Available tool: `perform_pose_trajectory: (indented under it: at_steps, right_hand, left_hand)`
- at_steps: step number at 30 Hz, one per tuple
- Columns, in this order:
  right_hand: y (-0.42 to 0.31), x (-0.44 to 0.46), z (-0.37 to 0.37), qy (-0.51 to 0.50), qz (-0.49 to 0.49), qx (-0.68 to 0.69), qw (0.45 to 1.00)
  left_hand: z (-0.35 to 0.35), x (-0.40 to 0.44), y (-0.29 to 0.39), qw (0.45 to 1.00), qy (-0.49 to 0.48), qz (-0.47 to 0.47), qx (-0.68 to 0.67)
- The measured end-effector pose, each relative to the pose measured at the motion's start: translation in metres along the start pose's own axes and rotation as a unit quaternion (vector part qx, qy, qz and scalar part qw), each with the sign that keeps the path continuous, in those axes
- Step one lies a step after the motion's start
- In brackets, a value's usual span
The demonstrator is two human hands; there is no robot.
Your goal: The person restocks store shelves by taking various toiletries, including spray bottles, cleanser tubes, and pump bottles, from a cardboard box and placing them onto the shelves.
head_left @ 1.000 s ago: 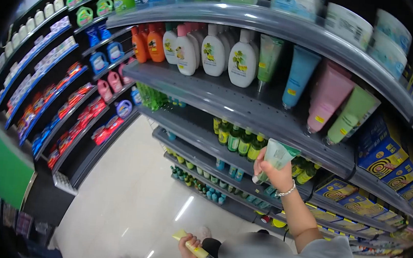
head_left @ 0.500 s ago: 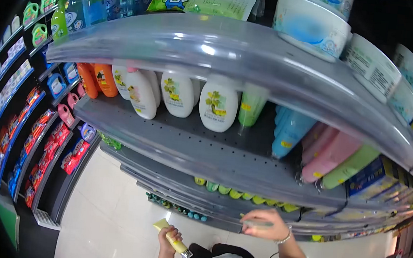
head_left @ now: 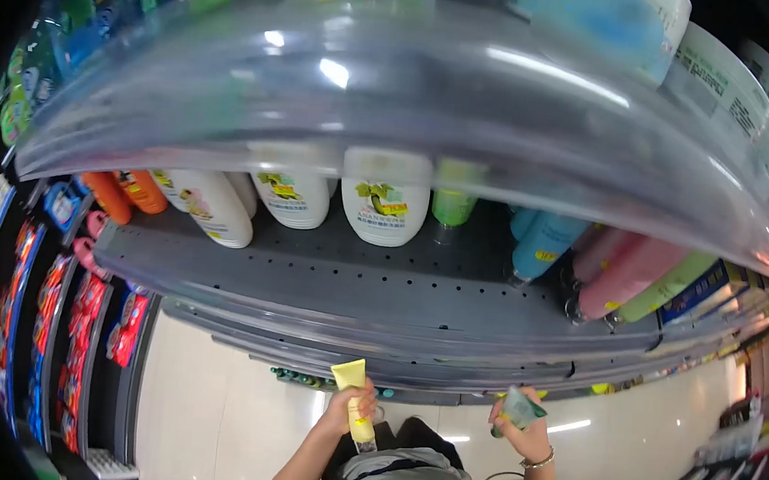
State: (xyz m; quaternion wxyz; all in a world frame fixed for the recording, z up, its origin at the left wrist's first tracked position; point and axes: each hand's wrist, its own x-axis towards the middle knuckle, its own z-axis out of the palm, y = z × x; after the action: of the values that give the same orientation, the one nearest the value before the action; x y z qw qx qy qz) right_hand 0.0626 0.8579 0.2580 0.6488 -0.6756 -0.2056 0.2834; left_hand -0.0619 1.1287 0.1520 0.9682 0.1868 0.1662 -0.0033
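My left hand [head_left: 338, 410] is wrapped round a pale yellow squeeze tube [head_left: 350, 375]. Its flat crimped end points up toward the shelf and its cap end is low, near my waist. My right hand [head_left: 531, 443], with a bracelet at the wrist, grips a greenish, partly see-through tube-like item [head_left: 522, 406] with darker green ends; its exact kind is unclear. Both hands are in front of my body, below the shelf edge and apart from each other.
A shelf with a clear plastic lip [head_left: 343, 81] juts out close ahead. Beneath it stand white bottles [head_left: 384, 205], a green tube [head_left: 453, 205], blue bottles [head_left: 549, 245] and pink bottles [head_left: 628, 280]. White tubs [head_left: 718, 86] sit above. Red packets [head_left: 127, 332] line shelves at left.
My view has come nearer the upper shelf. The left hand has moved right and up with the yellow tube, now more upright. The right hand has turned, showing the green item more plainly.
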Motion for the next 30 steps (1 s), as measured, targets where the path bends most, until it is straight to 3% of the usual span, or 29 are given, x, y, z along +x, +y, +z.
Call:
perform_pose_trajectory:
  at_steps: [3, 4, 6, 8, 10, 12, 16, 18, 20, 22, 30]
  right_hand:
    - [-0.005, -0.006, 0.03, 0.088, -0.088, 0.092, 0.988]
    - [-0.004, -0.007, 0.035, 0.1, -0.093, 0.084, 0.987]
    - [-0.004, -0.006, 0.045, 0.093, -0.201, -0.094, 0.971]
    - [-0.018, 0.0, 0.059, 0.122, -0.2, -0.021, 0.972]
    - [-0.04, 0.008, 0.063, 0.119, -0.292, -0.123, 0.941]
    - [-0.08, 0.016, 0.073, 0.08, -0.381, -0.058, 0.919]
    - [-0.147, 0.038, 0.097, 0.068, -0.6, -0.056, 0.795]
    - [-0.172, 0.054, 0.1, 0.063, -0.602, -0.131, 0.785]
    - [-0.198, 0.063, 0.095, 0.102, -0.486, -0.341, 0.798]
    - [-0.199, 0.083, 0.108, 0.098, -0.381, -0.123, 0.911]
    - [-0.197, 0.114, 0.109, 0.071, -0.315, -0.092, 0.942]
  left_hand:
    - [-0.011, -0.007, 0.001, 0.993, -0.04, -0.014, 0.107]
    - [-0.013, -0.01, 0.005, 0.992, -0.043, -0.007, 0.117]
    - [-0.021, -0.015, 0.011, 0.989, -0.028, 0.011, 0.147]
    - [-0.019, -0.018, 0.023, 0.987, -0.027, 0.024, 0.156]
    - [-0.015, -0.026, 0.036, 0.982, -0.02, 0.046, 0.185]
    - [-0.009, -0.028, 0.051, 0.967, -0.035, 0.056, 0.247]
    - [-0.008, -0.03, 0.065, 0.953, -0.06, 0.057, 0.291]
    - [-0.01, -0.032, 0.065, 0.95, -0.077, 0.074, 0.293]
    - [-0.01, -0.036, 0.064, 0.951, -0.075, 0.084, 0.289]
    - [-0.015, -0.042, 0.064, 0.955, -0.075, 0.077, 0.278]
    - [-0.038, -0.043, 0.062, 0.959, -0.099, 0.061, 0.257]
